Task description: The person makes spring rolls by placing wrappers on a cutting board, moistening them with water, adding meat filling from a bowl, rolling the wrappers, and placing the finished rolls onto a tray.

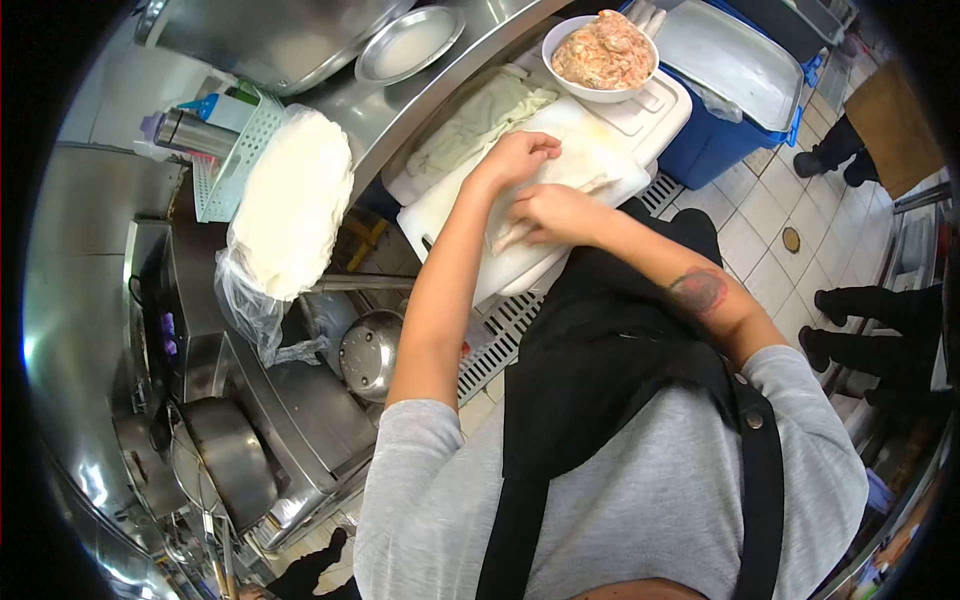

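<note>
Right fingers (524,208) over pale, thin strip (597,184), white board (592,140)

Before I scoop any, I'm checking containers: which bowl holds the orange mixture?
The white bowl, heaped with orange-pink mixture; the metal bowl looks pale inside instead.

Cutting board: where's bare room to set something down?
Bare: the board between left hand and food bowl; also its slotted corner, outside the left forearm. Crowded: around the right hand, with pale pieces; crumpled cloth beside the board.
</note>
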### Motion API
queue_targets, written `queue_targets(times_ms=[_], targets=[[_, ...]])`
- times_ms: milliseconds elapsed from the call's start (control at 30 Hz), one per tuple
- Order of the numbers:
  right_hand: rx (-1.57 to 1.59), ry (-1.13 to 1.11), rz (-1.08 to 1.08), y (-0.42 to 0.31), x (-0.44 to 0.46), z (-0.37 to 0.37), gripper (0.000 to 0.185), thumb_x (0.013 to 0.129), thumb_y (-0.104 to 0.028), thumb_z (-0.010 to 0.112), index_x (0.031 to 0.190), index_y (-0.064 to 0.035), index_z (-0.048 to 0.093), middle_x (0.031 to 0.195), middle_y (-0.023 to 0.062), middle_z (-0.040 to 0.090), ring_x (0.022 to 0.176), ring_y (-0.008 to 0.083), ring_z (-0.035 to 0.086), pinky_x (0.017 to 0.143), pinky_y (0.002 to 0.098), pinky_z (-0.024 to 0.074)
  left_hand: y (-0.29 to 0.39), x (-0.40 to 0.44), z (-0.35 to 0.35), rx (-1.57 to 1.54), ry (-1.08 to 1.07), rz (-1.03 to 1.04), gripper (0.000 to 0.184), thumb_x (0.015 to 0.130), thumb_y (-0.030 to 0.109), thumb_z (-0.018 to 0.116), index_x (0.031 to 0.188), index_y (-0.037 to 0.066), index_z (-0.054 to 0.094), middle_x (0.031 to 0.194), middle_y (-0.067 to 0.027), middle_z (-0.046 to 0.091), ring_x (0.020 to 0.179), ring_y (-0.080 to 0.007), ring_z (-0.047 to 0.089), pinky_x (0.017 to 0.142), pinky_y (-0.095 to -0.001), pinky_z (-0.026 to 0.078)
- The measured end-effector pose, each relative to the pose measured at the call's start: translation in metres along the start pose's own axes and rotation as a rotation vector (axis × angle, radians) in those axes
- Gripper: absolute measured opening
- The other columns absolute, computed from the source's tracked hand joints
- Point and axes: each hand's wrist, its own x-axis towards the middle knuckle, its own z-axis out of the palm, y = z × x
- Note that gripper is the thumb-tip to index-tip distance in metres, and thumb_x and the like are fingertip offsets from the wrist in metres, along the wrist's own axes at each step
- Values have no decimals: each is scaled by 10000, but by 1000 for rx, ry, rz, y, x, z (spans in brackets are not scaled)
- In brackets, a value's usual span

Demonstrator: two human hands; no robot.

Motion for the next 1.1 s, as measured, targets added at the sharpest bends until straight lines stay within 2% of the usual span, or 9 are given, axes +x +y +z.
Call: queue_targets(times_ms=[167,267,367,400,500,600,700,733,1100], targets=[[64,20,169,47,-37,-29,247,662,-163,825,864,-69,717,893,105,688,888,306,676,798,401,533,10,-10,1,44,49,19,326,912,15,548,1213,19,673,1145,-114,726,1094,-196,682,963,-309,509],[81,-43,173,49,-34,-35,258,665,-167,836,870,-66,716,901,113,701,889,310,678,802,395,534,4,-4,2,60,41,-1,337,898,25,552,1214,15,670,1149,-139,719,1093,-226,682,978,-329,504],[87,-75,166,52,-29,-33,268,666,-173,838,873,-59,713,897,118,702,888,311,679,799,396,535,10,-20,11,184,95,76,332,916,30,566,1235,16,656,1210,-152,693,1125,-224,663,981,-327,493],[85,-83,165,53,-29,-32,271,665,-174,838,874,-57,711,895,119,703,885,311,679,798,397,535,25,-37,15,309,191,107,296,892,39,593,1173,7,681,1143,-190,699,1080,-276,677,953,-344,509],[75,-68,127,49,-29,-36,280,660,-177,840,874,-54,706,886,120,709,875,309,683,794,398,537,34,-76,35,240,484,139,262,861,102,658,1097,-3,701,1072,-207,695,1012,-320,683,915,-365,517],[60,-39,122,47,-28,-32,291,654,-180,844,874,-52,702,877,122,712,869,309,685,791,399,538,35,-106,54,246,353,-125,265,804,158,733,1014,0,703,1003,-196,683,955,-340,672,866,-395,519],[78,-67,153,45,-26,-29,300,651,-185,849,871,-47,700,877,127,708,872,312,682,789,403,536,30,-114,69,351,407,-62,295,740,187,788,955,7,698,985,-187,665,933,-353,651,838,-418,513],[86,-77,171,45,-26,-30,302,650,-187,851,869,-45,699,878,129,706,874,313,680,788,405,535,28,-114,73,380,440,-34,266,723,159,793,917,9,691,939,-177,646,919,-361,632,826,-430,510],[65,-64,196,67,-53,-54,262,683,-181,837,875,-41,725,898,118,696,870,304,679,796,393,533,25,-148,84,449,586,63,214,764,51,742,959,-16,685,968,-168,619,937,-362,601,847,-432,492]])
